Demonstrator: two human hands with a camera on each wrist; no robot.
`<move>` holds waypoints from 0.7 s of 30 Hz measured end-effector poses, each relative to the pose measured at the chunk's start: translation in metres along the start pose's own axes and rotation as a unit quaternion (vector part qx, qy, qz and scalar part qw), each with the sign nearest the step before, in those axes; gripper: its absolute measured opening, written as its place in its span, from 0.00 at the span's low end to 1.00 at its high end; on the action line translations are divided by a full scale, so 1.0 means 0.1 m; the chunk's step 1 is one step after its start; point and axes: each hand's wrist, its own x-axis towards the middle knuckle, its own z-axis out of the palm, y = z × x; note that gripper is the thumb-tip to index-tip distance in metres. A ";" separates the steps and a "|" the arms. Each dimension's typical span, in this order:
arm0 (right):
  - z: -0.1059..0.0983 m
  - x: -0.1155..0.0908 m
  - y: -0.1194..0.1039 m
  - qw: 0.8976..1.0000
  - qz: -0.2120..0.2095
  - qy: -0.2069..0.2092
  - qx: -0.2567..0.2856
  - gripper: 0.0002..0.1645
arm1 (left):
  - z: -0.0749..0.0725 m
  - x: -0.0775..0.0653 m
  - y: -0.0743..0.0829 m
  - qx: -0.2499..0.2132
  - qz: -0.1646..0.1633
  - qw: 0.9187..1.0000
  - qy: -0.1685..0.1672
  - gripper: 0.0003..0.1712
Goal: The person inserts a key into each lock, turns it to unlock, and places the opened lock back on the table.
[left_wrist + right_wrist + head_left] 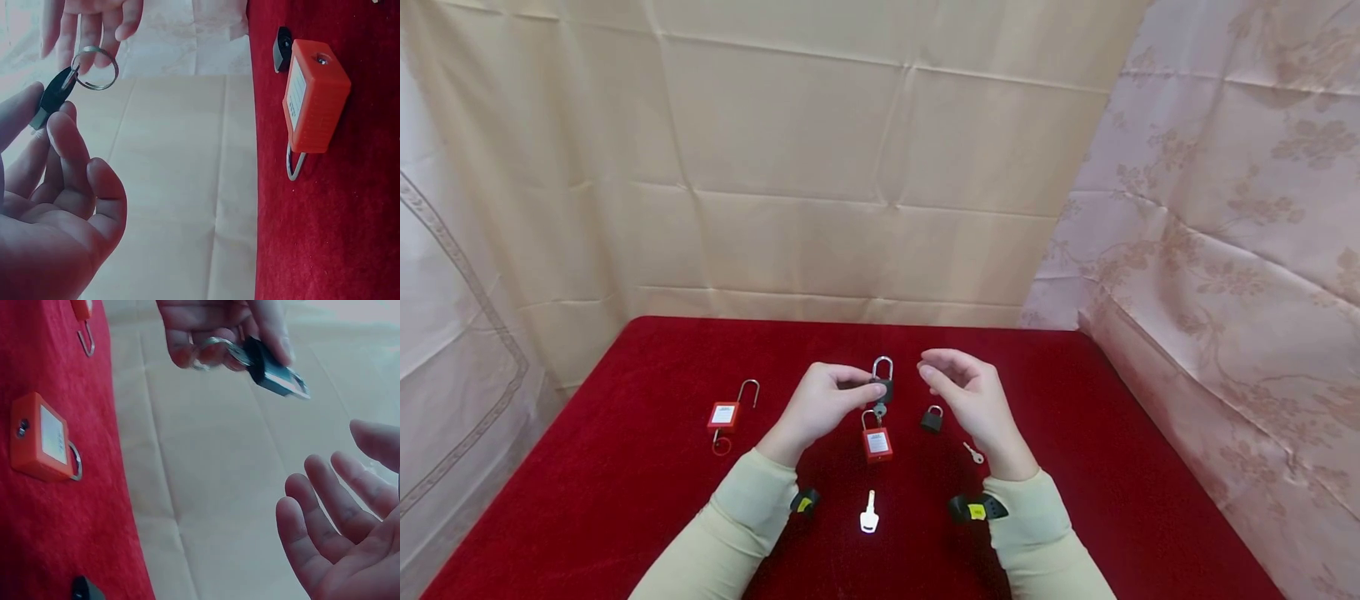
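Observation:
My left hand [820,402] pinches a black padlock [55,97] between thumb and fingers above the table, its silver shackle [883,360] pointing away. A key [880,410] sits in the padlock's near end, and a metal split ring [117,70] hangs from it. Whether the shackle is locked, I cannot tell. Just to the right, my right hand [973,400] hovers with relaxed, slightly bent fingers [319,519], holding nothing and apart from the padlock. Below the held padlock, a red padlock [877,445] with a white label lies on the table.
Another red padlock [724,415] lies at the left, its shackle swung out. A small black padlock [932,422] and a key [974,453] lie by my right hand. One more key [869,521] lies near the front on the red tablecloth [647,500].

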 end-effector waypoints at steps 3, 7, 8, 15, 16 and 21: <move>0.06 0.00 0.03 1.000 0.007 -0.005 0.004 0.17 | 0.02 0.00 -0.01 0.004 -0.002 1.000 -0.008 0.11; 0.13 0.00 0.05 1.000 0.014 -0.007 0.002 0.16 | 0.05 -0.02 -0.01 0.003 -0.009 1.000 -0.022 0.10; 0.14 0.00 0.06 1.000 0.015 -0.007 0.000 0.16 | 0.05 -0.02 -0.01 0.001 -0.011 1.000 -0.026 0.10; 0.18 0.01 0.07 1.000 0.024 -0.007 -0.005 0.16 | 0.09 -0.03 -0.01 0.003 -0.007 0.999 -0.053 0.09; 0.18 0.01 0.07 1.000 0.025 -0.009 -0.006 0.16 | 0.09 -0.03 -0.01 0.004 -0.008 0.998 -0.056 0.09; 0.19 0.01 0.08 0.999 0.030 -0.025 -0.010 0.14 | 0.11 -0.04 -0.01 0.013 -0.009 0.998 -0.069 0.10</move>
